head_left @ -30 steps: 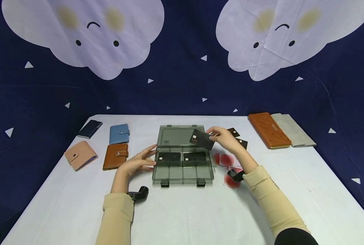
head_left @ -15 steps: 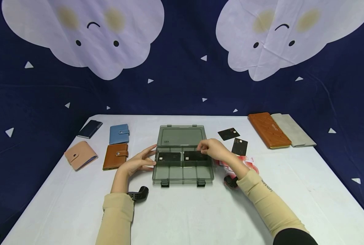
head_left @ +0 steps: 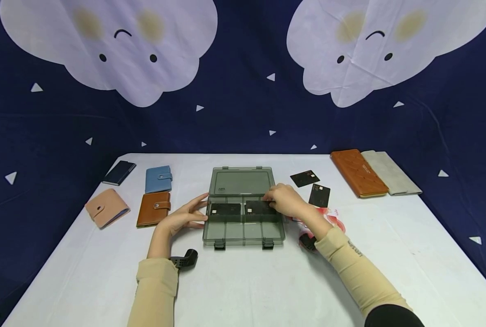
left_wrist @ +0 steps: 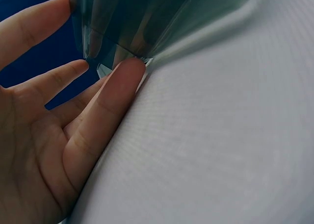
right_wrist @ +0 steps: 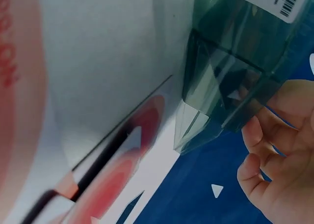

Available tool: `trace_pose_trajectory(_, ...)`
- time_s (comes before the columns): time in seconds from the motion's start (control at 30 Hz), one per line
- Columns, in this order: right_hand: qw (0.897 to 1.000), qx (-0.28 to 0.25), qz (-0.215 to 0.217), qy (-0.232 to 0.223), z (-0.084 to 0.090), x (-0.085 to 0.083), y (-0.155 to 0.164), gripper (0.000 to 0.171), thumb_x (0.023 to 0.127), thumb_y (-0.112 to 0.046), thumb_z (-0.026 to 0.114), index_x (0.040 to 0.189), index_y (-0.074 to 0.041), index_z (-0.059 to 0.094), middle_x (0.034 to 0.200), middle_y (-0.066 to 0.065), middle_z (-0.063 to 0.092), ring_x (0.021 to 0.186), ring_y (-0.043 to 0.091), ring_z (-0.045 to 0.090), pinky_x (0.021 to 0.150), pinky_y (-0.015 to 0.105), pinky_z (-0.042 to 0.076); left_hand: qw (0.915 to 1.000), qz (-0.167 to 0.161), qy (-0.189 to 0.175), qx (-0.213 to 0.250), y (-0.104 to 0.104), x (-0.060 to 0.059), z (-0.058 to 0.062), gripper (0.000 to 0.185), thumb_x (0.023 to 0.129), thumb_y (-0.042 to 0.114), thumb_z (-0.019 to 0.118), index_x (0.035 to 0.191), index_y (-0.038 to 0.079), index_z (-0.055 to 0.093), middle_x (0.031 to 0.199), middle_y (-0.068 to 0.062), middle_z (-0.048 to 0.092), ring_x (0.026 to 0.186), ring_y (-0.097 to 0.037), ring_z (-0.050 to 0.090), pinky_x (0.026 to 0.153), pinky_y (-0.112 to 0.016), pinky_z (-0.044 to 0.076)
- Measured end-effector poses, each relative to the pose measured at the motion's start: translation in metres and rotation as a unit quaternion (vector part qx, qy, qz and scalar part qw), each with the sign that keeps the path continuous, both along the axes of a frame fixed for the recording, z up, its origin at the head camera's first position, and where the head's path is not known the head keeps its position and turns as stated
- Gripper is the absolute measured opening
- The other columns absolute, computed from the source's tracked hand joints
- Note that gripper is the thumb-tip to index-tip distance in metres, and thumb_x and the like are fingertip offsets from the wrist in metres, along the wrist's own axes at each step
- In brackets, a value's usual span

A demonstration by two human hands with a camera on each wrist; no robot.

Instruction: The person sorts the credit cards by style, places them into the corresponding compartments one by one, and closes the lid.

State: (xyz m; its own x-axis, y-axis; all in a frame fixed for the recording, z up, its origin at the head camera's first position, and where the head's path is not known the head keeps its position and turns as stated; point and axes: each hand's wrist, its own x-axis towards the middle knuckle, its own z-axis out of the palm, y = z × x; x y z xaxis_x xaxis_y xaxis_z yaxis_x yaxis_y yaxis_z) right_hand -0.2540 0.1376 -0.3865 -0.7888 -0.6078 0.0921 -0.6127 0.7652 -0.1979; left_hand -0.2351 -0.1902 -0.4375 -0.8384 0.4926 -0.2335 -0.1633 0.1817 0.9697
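Black card [head_left: 257,208] at frame centre sits by the right hand [head_left: 285,200] (grip indeterminable) inside the green box [head_left: 234,231], whose left edge the left hand [head_left: 184,215] touches, fingers apart; two compartments appear loaded, two loose cards [head_left: 319,195] remaining on the desk [head_left: 243,286], centre right.

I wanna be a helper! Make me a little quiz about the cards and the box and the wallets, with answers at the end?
1. How many black cards can you see lying on the white table, to the right of the box?
2. True or false: the left hand is touching the box.
3. Which thing lies just behind the small strapped brown wallet? A) the grey wallet, B) the blue wallet, C) the peach wallet.

Key: 1. two; 2. true; 3. B.
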Motion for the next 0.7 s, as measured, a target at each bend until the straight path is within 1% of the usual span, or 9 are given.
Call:
trace_pose_trajectory(0.1, 0.999, -0.034, 0.003, -0.038, 0.003, -0.003, 0.003, 0.02, 0.084, -0.004, 0.064, 0.102, -0.006, 0.07, 0.099, 0.007, 0.068, 0.093, 0.026, 0.06, 0.082, 0.041, 0.049, 1.0, -0.002, 0.002, 0.002, 0.0, 0.0, 0.0, 0.083, 0.086, 0.008, 0.06, 0.15, 0.015, 0.008, 0.152, -0.024, 0.005, 0.115, -0.034, 0.049, 0.094, -0.049, 0.043)
trace_pose_trajectory(0.17, 0.995, -0.074, -0.015, -0.064, 0.005, -0.007, 0.006, 0.019, 0.085, -0.003, 0.062, 0.102, -0.003, 0.069, 0.098, 0.009, 0.068, 0.089, 0.025, 0.061, 0.077, 0.039, 0.05, 1.0, -0.002, 0.001, 0.003, 0.0, 0.0, 0.0, 0.083, 0.086, 0.008, 0.06, 0.15, 0.015, 0.008, 0.151, -0.025, 0.005, 0.115, -0.035, 0.048, 0.095, -0.049, 0.043)
trace_pose_trajectory(0.23, 0.991, -0.107, -0.05, -0.067, 0.008, -0.012, 0.011, 0.018, 0.086, -0.004, 0.06, 0.101, -0.001, 0.069, 0.096, 0.011, 0.068, 0.086, 0.025, 0.062, 0.073, 0.038, 0.051, 1.0, -0.003, 0.001, 0.004, 0.0, 0.0, 0.0, 0.084, 0.085, 0.009, 0.061, 0.15, 0.015, 0.008, 0.151, -0.025, 0.005, 0.115, -0.035, 0.048, 0.095, -0.049, 0.043)
trace_pose_trajectory(0.3, 0.988, -0.109, -0.099, -0.049, 0.01, -0.02, 0.017, 0.018, 0.086, -0.006, 0.06, 0.101, -0.001, 0.069, 0.098, 0.014, 0.066, 0.088, 0.028, 0.061, 0.074, 0.041, 0.05, 1.0, -0.002, 0.0, 0.006, 0.0, 0.0, 0.0, 0.084, 0.085, 0.009, 0.062, 0.15, 0.016, 0.009, 0.151, -0.024, 0.006, 0.116, -0.034, 0.048, 0.095, -0.049, 0.043)
trace_pose_trajectory(0.37, 0.984, -0.074, -0.156, -0.039, 0.01, -0.029, 0.025, 0.023, 0.088, -0.01, 0.059, 0.107, -0.001, 0.067, 0.106, 0.019, 0.062, 0.094, 0.035, 0.059, 0.078, 0.047, 0.049, 1.0, 0.0, -0.002, 0.005, 0.0, 0.0, 0.001, 0.084, 0.085, 0.009, 0.062, 0.15, 0.017, 0.01, 0.152, -0.023, 0.006, 0.115, -0.034, 0.048, 0.095, -0.049, 0.043)
trace_pose_trajectory(0.47, 0.974, 0.013, -0.215, -0.069, 0.007, -0.044, 0.037, 0.04, 0.09, -0.021, 0.056, 0.124, 0.0, 0.057, 0.125, 0.025, 0.05, 0.113, 0.044, 0.046, 0.091, 0.056, 0.039, 1.0, 0.004, -0.004, 0.005, 0.0, 0.001, 0.002, 0.083, 0.085, 0.009, 0.061, 0.15, 0.018, 0.011, 0.152, -0.022, 0.008, 0.112, -0.03, 0.051, 0.095, -0.049, 0.043)
trace_pose_trajectory(0.57, 0.956, 0.079, -0.245, -0.138, 0.004, -0.057, 0.045, 0.061, 0.091, -0.032, 0.053, 0.139, 0.001, 0.037, 0.14, 0.027, 0.033, 0.126, 0.048, 0.028, 0.098, 0.063, 0.026, 1.0, 0.005, -0.004, 0.005, 0.0, 0.001, 0.002, 0.083, 0.085, 0.009, 0.061, 0.15, 0.018, 0.011, 0.152, -0.022, 0.008, 0.111, -0.029, 0.052, 0.094, -0.049, 0.043)
trace_pose_trajectory(0.63, 0.947, 0.096, -0.253, -0.173, 0.001, -0.062, 0.047, 0.071, 0.091, -0.038, 0.052, 0.144, 0.0, 0.026, 0.144, 0.027, 0.027, 0.13, 0.048, 0.02, 0.1, 0.065, 0.018, 1.0, 0.005, -0.005, 0.004, 0.0, 0.002, 0.002, 0.083, 0.085, 0.009, 0.062, 0.15, 0.018, 0.011, 0.152, -0.021, 0.008, 0.11, -0.028, 0.052, 0.094, -0.048, 0.044)
trace_pose_trajectory(0.7, 0.942, 0.108, -0.252, -0.194, -0.002, -0.065, 0.048, 0.077, 0.091, -0.043, 0.05, 0.147, -0.003, 0.017, 0.146, 0.027, 0.024, 0.132, 0.049, 0.016, 0.1, 0.068, 0.015, 1.0, 0.004, -0.006, 0.004, 0.001, 0.001, 0.003, 0.083, 0.085, 0.009, 0.062, 0.15, 0.018, 0.011, 0.152, -0.021, 0.008, 0.108, -0.026, 0.053, 0.094, -0.048, 0.044)
